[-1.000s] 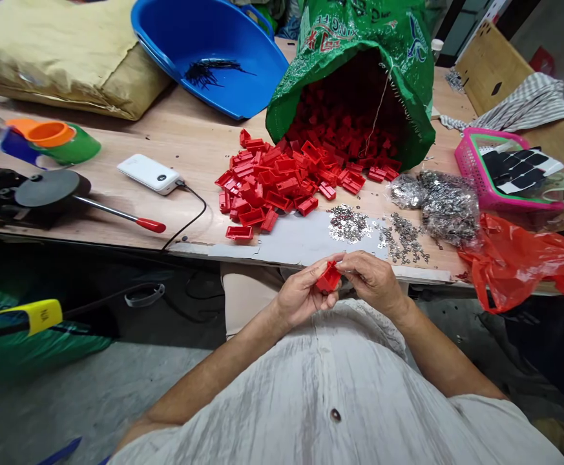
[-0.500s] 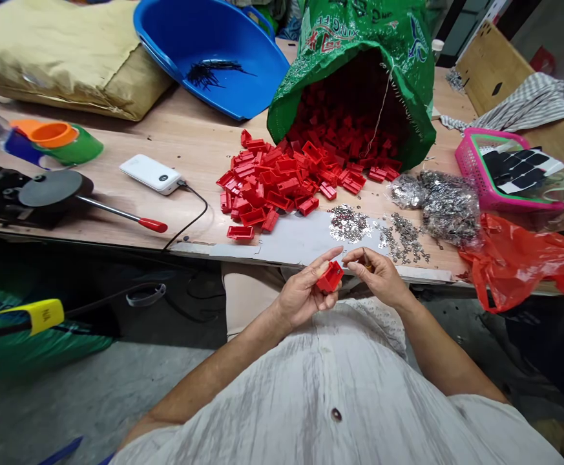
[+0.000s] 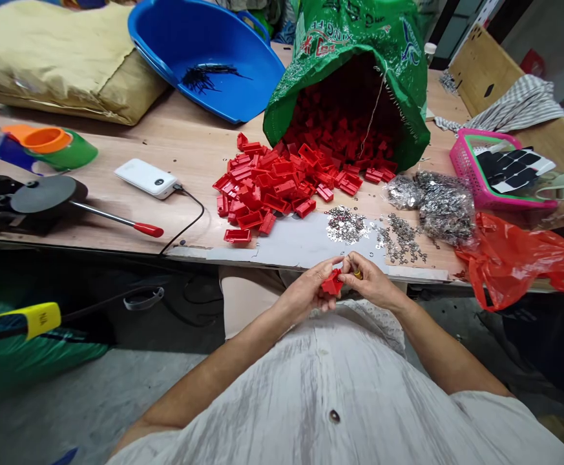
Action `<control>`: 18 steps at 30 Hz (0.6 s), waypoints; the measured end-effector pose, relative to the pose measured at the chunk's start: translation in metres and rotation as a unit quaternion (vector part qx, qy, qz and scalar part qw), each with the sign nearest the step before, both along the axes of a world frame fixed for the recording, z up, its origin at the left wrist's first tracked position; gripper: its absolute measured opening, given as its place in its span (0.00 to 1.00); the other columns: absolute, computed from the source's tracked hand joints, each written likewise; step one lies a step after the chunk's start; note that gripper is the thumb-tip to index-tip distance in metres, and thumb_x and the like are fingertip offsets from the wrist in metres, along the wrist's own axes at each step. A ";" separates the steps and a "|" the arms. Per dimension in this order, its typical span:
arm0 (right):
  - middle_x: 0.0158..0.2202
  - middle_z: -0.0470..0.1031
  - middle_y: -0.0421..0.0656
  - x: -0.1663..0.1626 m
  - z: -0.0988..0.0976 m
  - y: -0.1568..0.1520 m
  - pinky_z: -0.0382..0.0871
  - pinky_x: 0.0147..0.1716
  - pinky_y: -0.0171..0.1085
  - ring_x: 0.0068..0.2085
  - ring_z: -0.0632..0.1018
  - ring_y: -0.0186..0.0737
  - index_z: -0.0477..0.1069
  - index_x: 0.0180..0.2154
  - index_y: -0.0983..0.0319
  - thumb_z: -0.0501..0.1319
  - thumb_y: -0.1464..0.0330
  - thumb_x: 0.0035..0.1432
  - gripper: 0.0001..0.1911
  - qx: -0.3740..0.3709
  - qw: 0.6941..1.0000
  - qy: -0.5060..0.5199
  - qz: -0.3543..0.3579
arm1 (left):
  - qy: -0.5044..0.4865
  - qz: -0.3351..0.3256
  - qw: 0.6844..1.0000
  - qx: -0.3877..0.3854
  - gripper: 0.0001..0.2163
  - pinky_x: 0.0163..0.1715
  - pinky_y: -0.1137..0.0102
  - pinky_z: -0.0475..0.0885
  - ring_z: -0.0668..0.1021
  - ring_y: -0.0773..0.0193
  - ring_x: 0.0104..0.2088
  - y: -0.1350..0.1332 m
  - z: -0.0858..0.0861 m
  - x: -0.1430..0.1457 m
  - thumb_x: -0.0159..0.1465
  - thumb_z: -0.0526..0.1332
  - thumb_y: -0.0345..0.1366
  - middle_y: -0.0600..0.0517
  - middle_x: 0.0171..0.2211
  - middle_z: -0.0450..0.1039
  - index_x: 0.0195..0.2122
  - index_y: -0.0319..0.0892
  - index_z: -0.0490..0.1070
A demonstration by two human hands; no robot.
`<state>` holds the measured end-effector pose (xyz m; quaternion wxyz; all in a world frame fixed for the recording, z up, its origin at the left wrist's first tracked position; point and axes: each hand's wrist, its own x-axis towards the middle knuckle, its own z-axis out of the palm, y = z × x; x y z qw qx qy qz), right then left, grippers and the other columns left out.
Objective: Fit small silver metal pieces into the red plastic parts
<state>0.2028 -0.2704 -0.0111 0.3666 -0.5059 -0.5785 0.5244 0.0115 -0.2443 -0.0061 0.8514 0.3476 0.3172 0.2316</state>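
My left hand (image 3: 308, 289) is closed around a small red plastic housing (image 3: 331, 284), held just off the table's front edge above my lap. My right hand (image 3: 373, 283) grips a small yellow-handled tool (image 3: 358, 274), its tip hidden by the fingers. The right fingertips touch or nearly touch the red housing, so its inside is mostly covered. Beyond my hands lie a pile of small shiny metal pieces (image 3: 345, 224) and a scatter of other metal bits (image 3: 402, 237). A heap of similar red housings (image 3: 267, 184) spills from a green woven sack (image 3: 282, 110).
At the back stands a blue basin (image 3: 257, 84) with thin black pieces. A white power bank (image 3: 146, 177) and a lever press (image 3: 49, 195) are at left. To the right are bagged metal parts (image 3: 446, 210), a pink basket (image 3: 466, 158) and a red plastic bag (image 3: 514, 258).
My right hand has moved left, bringing its fingers and the tool up to the red housing. The housing has tilted in my left hand. The whole view has shifted slightly.
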 end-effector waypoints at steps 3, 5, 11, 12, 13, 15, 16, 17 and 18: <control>0.30 0.63 0.35 0.006 -0.003 -0.003 0.61 0.31 0.33 0.31 0.65 0.33 0.61 0.33 0.59 0.61 0.63 0.59 0.09 0.017 0.998 -0.035 -0.058 | 0.116 0.056 0.966 0.224 0.22 0.30 0.70 0.72 0.76 0.63 0.32 -0.001 0.003 -0.001 0.62 0.62 0.49 0.48 0.36 0.74 0.54 0.46 0.73; 0.31 0.64 0.36 0.008 -0.003 -0.005 0.61 0.31 0.34 0.31 0.66 0.34 0.61 0.34 0.58 0.60 0.63 0.59 0.09 0.025 0.995 -0.060 -0.078 | 0.160 0.082 0.915 0.362 0.18 0.44 0.65 0.72 0.75 0.58 0.42 -0.001 0.004 -0.001 0.57 0.69 0.42 0.47 0.42 0.74 0.49 0.49 0.78; 0.33 0.66 0.36 0.002 -0.003 -0.009 0.61 0.28 0.32 0.28 0.66 0.30 0.62 0.36 0.59 0.63 0.61 0.58 0.12 -0.021 0.997 0.002 -0.079 | 0.168 0.113 0.879 0.432 0.13 0.52 0.60 0.67 0.75 0.55 0.43 -0.003 0.002 0.000 0.58 0.67 0.33 0.46 0.41 0.76 0.45 0.49 0.79; 0.34 0.67 0.36 0.001 -0.002 -0.010 0.62 0.27 0.32 0.28 0.66 0.29 0.62 0.38 0.59 0.63 0.60 0.57 0.13 -0.045 0.996 0.023 -0.075 | 0.161 0.118 0.884 0.422 0.13 0.52 0.60 0.67 0.75 0.54 0.43 -0.004 0.003 0.000 0.57 0.68 0.32 0.46 0.41 0.77 0.44 0.49 0.79; 0.35 0.67 0.37 0.000 -0.001 -0.010 0.61 0.26 0.31 0.27 0.66 0.29 0.62 0.40 0.59 0.63 0.60 0.57 0.14 -0.070 0.994 0.043 -0.069 | 0.154 0.125 0.891 0.409 0.13 0.52 0.60 0.67 0.75 0.54 0.43 -0.005 0.003 -0.001 0.56 0.68 0.31 0.46 0.40 0.77 0.43 0.49 0.80; 0.33 0.68 0.36 0.000 0.002 -0.011 0.60 0.24 0.30 0.25 0.65 0.28 0.62 0.42 0.59 0.64 0.59 0.57 0.17 -0.112 0.989 0.078 -0.061 | 0.144 0.136 0.900 0.387 0.13 0.52 0.60 0.67 0.75 0.54 0.42 -0.007 0.005 -0.001 0.54 0.70 0.30 0.47 0.39 0.77 0.41 0.49 0.80; 0.33 0.68 0.36 0.000 0.003 -0.012 0.58 0.24 0.30 0.25 0.64 0.27 0.62 0.43 0.59 0.64 0.58 0.56 0.18 -0.125 0.986 0.094 -0.060 | 0.142 0.140 0.902 0.382 0.13 0.52 0.60 0.67 0.75 0.54 0.42 -0.008 0.005 -0.001 0.53 0.70 0.29 0.47 0.38 0.77 0.40 0.49 0.81; 0.32 0.68 0.36 0.001 0.004 -0.013 0.57 0.23 0.29 0.24 0.64 0.26 0.61 0.43 0.59 0.65 0.58 0.55 0.19 -0.133 0.984 0.108 -0.058 | 0.139 0.141 0.903 0.381 0.13 0.52 0.60 0.66 0.75 0.55 0.42 -0.008 0.006 -0.002 0.53 0.70 0.28 0.47 0.38 0.78 0.40 0.49 0.81; 0.32 0.68 0.36 0.001 0.005 -0.014 0.57 0.22 0.29 0.24 0.64 0.26 0.61 0.43 0.59 0.66 0.58 0.54 0.20 -0.138 0.981 0.122 -0.056 | 0.135 0.141 0.903 0.382 0.13 0.52 0.60 0.67 0.75 0.55 0.42 -0.008 0.006 -0.003 0.53 0.70 0.28 0.47 0.38 0.78 0.39 0.49 0.81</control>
